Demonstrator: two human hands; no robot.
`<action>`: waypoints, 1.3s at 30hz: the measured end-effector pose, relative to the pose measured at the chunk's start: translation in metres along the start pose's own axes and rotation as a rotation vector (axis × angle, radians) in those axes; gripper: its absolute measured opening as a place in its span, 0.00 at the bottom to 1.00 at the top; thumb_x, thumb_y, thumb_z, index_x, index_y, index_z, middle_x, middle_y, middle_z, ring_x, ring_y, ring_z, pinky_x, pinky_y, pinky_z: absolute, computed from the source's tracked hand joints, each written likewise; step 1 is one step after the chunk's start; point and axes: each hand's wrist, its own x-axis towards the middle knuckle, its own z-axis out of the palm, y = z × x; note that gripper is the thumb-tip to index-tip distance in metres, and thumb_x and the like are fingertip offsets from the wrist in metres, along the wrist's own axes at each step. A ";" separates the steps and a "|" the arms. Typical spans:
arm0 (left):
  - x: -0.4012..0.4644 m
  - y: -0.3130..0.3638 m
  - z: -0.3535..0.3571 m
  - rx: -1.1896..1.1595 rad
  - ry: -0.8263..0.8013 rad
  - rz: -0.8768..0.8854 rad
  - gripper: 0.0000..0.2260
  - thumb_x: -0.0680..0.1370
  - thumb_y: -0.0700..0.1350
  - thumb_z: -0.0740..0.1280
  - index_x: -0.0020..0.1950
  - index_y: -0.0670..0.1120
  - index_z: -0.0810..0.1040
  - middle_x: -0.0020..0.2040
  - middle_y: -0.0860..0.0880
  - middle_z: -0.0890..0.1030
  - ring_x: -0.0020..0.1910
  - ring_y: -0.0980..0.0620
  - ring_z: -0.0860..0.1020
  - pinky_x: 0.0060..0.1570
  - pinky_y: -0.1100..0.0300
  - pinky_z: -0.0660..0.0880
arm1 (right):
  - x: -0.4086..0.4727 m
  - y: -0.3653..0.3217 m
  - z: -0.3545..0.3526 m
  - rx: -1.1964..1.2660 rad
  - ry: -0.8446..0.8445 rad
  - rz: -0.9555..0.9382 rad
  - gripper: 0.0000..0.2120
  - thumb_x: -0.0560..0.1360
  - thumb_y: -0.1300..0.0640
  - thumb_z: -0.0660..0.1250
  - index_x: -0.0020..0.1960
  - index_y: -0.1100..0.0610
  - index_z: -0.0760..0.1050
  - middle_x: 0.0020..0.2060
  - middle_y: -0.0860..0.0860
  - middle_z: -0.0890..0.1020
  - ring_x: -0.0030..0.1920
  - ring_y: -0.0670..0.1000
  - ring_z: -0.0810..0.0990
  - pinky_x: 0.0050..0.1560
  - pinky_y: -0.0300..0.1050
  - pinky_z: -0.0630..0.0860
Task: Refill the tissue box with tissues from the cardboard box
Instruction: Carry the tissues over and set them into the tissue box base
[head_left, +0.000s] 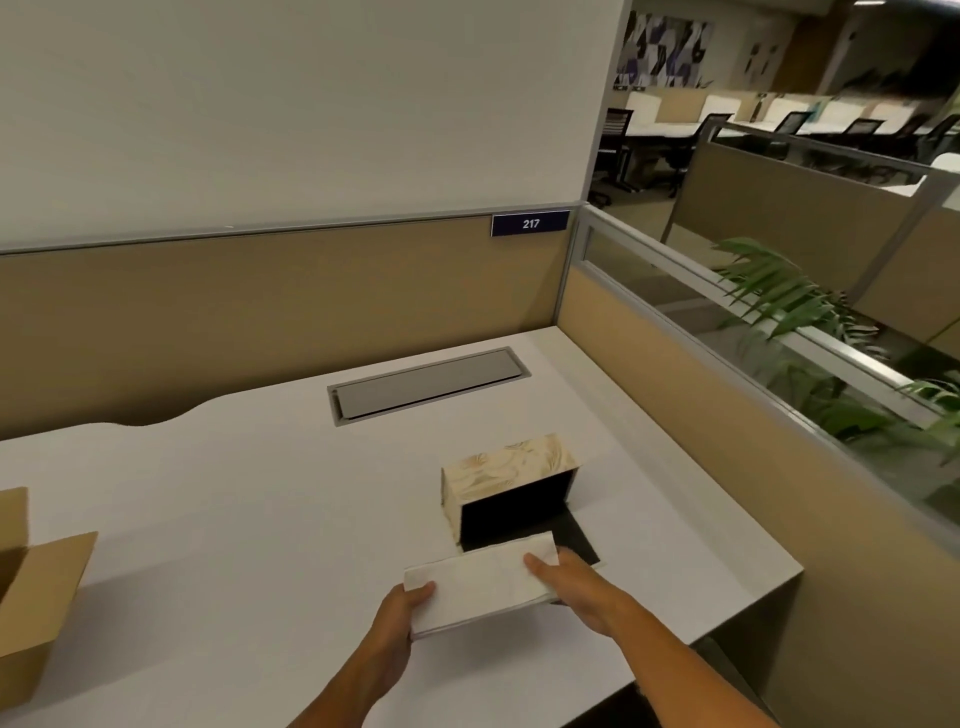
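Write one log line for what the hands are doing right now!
step: loading tissues | left hand: holds tissue stack | right hand: holds same stack | tissue box: on its side, open end facing stack | cardboard box: far left on desk

One view only, from a camera worn on the person's head, looking forward and down across the white desk (260, 519) toward the tan partition (260, 322) at its far edge; the wide angle bends the desk's edges; both forearms enter from the bottom of the frame, so the hands sit close beneath the lens; to the right the view reaches over a glass-topped divider (727, 312) into the open office beyond.
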 end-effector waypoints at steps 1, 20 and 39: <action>0.006 0.002 0.006 -0.013 0.010 -0.011 0.13 0.80 0.38 0.62 0.64 0.38 0.74 0.58 0.38 0.82 0.58 0.39 0.78 0.63 0.45 0.73 | 0.004 -0.002 -0.007 -0.004 -0.007 0.002 0.25 0.80 0.46 0.67 0.71 0.58 0.68 0.60 0.50 0.79 0.60 0.50 0.78 0.64 0.48 0.76; 0.096 0.008 0.082 -0.029 0.184 -0.163 0.26 0.78 0.44 0.68 0.72 0.40 0.63 0.65 0.40 0.75 0.63 0.39 0.74 0.69 0.42 0.70 | 0.098 -0.018 -0.089 -0.055 -0.037 0.164 0.32 0.77 0.42 0.69 0.72 0.60 0.68 0.65 0.54 0.78 0.65 0.54 0.76 0.71 0.52 0.71; 0.096 0.002 0.121 0.140 0.447 -0.155 0.20 0.80 0.49 0.66 0.66 0.39 0.70 0.62 0.41 0.77 0.60 0.41 0.75 0.62 0.48 0.73 | 0.122 -0.015 -0.106 -0.205 0.031 0.082 0.36 0.72 0.41 0.74 0.71 0.62 0.70 0.63 0.55 0.79 0.61 0.53 0.78 0.60 0.46 0.77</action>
